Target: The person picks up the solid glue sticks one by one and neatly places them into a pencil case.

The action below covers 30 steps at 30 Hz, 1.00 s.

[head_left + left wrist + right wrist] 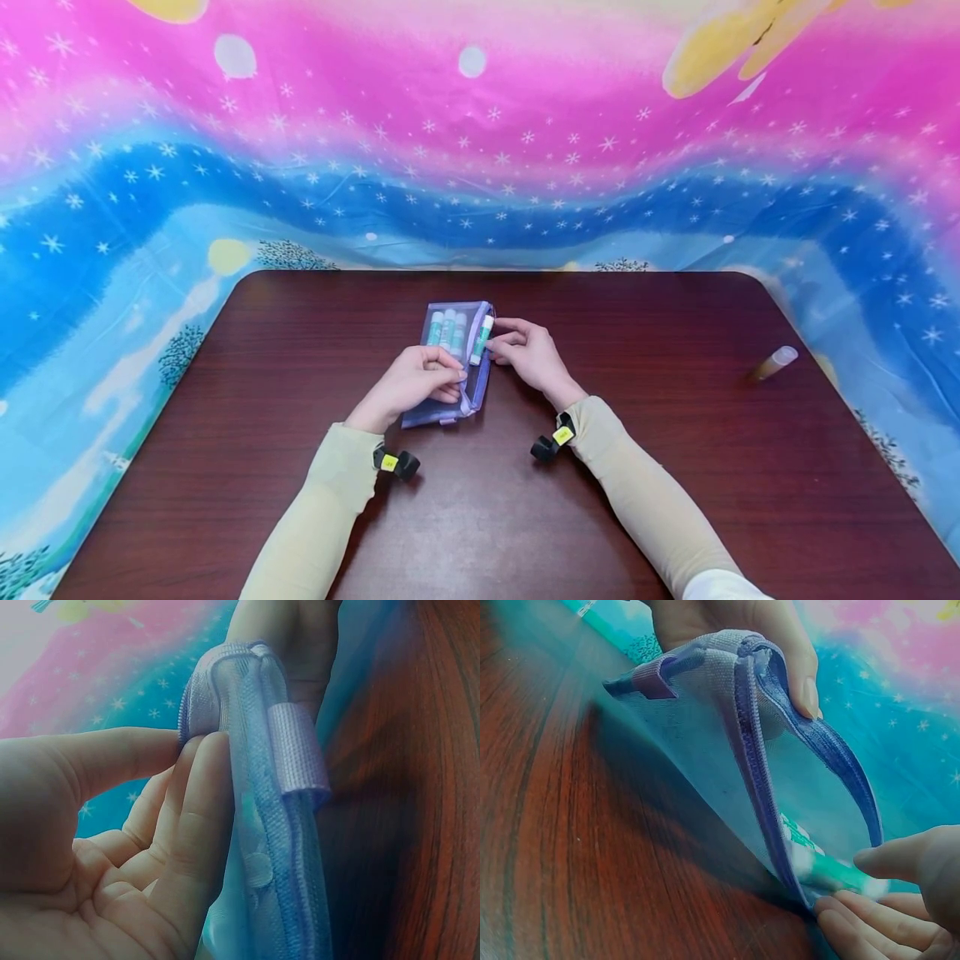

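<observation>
A purple mesh zipper pouch (442, 407) stands out on the dark table, its zipped mouth gaping to the right. Several green-and-white glue sticks (447, 329) show through the mesh. My left hand (412, 385) pinches the pouch's zipper edge (196, 712) between thumb and fingers. At the mouth, another glue stick (482, 340) lies slantwise with its white end away from me. My right hand (528, 354) holds this stick between thumb and fingers, also seen up close as the glue stick (836, 874) in the right wrist view. Those fingertips (836, 911) are beside the zipper edge.
A small translucent cylinder (776, 364) with a brownish lower part is near the table's right edge. The dark wooden table (637, 483) has rounded far corners. Behind it hangs a pink and blue patterned cloth (487, 192).
</observation>
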Motion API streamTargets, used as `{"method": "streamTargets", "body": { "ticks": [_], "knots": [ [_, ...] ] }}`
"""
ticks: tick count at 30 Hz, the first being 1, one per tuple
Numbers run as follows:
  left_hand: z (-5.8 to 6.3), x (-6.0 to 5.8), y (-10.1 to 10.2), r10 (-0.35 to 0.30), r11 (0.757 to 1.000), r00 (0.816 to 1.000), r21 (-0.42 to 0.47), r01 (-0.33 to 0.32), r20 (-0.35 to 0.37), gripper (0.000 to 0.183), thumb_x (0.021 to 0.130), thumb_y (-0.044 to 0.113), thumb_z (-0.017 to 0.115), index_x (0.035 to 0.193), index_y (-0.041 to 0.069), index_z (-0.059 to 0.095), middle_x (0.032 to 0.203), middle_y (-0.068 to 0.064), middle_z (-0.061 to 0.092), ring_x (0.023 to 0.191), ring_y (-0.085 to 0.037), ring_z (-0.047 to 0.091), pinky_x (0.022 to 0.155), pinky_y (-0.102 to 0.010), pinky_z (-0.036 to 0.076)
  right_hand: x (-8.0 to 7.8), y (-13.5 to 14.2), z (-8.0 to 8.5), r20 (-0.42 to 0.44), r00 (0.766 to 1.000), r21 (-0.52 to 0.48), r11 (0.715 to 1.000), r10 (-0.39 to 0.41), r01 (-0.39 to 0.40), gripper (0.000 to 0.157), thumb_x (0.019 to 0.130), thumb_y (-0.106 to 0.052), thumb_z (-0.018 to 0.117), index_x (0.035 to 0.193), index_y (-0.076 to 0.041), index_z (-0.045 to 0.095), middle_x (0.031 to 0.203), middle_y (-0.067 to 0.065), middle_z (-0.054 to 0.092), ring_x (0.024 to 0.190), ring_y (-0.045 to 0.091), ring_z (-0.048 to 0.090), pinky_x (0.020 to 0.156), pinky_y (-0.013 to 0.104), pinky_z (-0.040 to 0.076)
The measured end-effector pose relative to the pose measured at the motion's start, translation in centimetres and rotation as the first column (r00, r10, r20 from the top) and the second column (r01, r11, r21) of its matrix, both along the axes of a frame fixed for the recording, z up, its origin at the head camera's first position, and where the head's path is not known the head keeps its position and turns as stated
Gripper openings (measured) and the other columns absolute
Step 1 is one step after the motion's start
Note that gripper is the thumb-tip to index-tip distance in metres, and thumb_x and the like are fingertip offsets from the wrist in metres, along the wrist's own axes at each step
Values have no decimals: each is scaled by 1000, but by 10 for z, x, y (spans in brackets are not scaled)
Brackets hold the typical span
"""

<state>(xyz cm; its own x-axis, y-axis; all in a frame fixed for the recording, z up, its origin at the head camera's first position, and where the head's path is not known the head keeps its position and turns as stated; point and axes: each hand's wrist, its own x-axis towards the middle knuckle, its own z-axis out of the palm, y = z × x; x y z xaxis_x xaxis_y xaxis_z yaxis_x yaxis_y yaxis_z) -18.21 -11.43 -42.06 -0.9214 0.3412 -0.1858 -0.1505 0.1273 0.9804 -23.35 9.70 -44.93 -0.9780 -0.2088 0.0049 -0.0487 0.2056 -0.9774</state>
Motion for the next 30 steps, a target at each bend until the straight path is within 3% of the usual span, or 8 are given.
{"method": "streamTargets", "body": {
  "ticks": [8,13,15,21,30],
  "knots": [
    [1,-1,-1,-14,1000,1000,16,14,17,21,87,6,67,97,-10,61,80,-21,66,67,-26,65,69,-42,57,-2,-1,1,-52,999,-5,1000,5,-5,40,85,-10,70,122,1,59,94,10,69,83,27,67,73,38,56],
    [20,8,1,-25,1000,1000,6,24,16,18,88,2,63,97,-14,59,80,-23,65,69,-29,65,71,-44,56,2,1,9,-67,998,8,1000,0,1,38,86,-15,69,120,1,60,97,11,68,84,29,66,74,38,56],
    [22,9,1,-27,1000,1000,3,26,16,18,88,2,63,97,-14,59,79,-22,65,70,-30,65,72,-44,56,2,1,10,-66,998,18,1000,-11,12,38,87,-18,68,119,0,61,98,11,68,85,30,66,75,40,55],
    [1,-1,-1,-25,999,1000,22,24,20,19,87,5,65,97,-11,60,79,-19,66,69,-28,66,70,-44,56,0,2,11,-77,996,38,998,-42,46,39,86,-25,69,118,-2,63,98,6,69,86,28,66,77,42,54],
    [-1,0,-1,-15,999,1000,51,15,2,19,86,6,67,94,-9,61,79,-18,66,66,-24,65,69,-41,57,2,3,14,-105,993,69,995,-61,68,43,85,-33,69,118,-6,64,100,2,69,89,14,65,78,30,54]
  ]
}}
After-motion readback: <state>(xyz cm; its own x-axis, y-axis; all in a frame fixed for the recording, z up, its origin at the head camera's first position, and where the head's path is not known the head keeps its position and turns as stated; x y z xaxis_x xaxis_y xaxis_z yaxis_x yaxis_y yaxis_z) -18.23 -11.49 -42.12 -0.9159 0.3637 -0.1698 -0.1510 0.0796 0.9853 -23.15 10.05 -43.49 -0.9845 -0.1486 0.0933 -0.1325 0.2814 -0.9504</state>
